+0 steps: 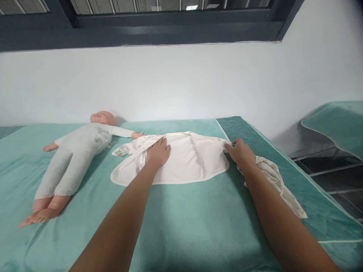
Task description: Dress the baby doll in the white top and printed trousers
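Note:
A white baby shirt (181, 162) lies spread on the green bed cover, its patterned sleeve reaching out to the left. My left hand (159, 152) rests on its upper left part, fingers stretched out and pressing the cloth flat. At the shirt's right end, my right hand (241, 151) pinches the cloth edge between thumb and fingers. Beyond the sleeve on the left is a baby doll (76, 149) with a white cloth body, lying on its back, one hand close to the shirt's sleeve. A crumpled white patterned garment (273, 177) lies partly hidden under my right forearm.
The green cover (198, 223) stretches over the bed, with a darker green part (297, 189) on the right. A white wall (181, 83) rises behind, below a dark window frame (170, 30). At the far right, another green cover (337, 124) hangs above a metal frame (337, 173).

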### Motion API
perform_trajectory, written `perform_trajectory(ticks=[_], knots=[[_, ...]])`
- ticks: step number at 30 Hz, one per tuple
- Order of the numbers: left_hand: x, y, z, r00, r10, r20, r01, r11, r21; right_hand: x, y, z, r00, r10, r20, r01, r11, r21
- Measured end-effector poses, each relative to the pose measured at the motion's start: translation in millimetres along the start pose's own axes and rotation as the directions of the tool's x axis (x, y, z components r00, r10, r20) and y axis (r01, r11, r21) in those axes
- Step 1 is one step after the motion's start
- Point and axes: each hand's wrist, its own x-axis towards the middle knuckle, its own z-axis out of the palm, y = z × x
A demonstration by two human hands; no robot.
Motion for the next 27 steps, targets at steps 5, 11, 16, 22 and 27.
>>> perform_trajectory(ticks=[5, 11, 16, 22, 27], knots=[[2, -2, 3, 1.0, 0.008, -0.001, -0.008, 1.0, -0.001, 9, 7, 3, 0.99, -0.056, -0.129, 0.077, 0.982, 0.171], [2, -3, 4, 1.0, 0.018, -0.011, -0.018, 1.0, -0.005, 12, 6, 10, 0.897, -0.189, -0.4, 0.282, 0.941, 0.187], [2, -3, 5, 1.0, 0.012, -0.016, -0.013, 1.0, -0.014, -7, -12, 12, 0.834, -0.396, -0.383, 0.498, 0.84, 0.214], [-4, 0, 4, 0.995, 0.015, -0.101, -0.02, 0.999, -0.05, -73, -91, 25, 0.74, -0.67, -0.05, 0.64, 0.68, 0.357], [-15, 1, -2, 0.948, -0.064, -0.311, 0.003, 0.981, -0.192, -108, -173, 61, 0.609, -0.755, 0.243, 0.739, 0.652, 0.173]])
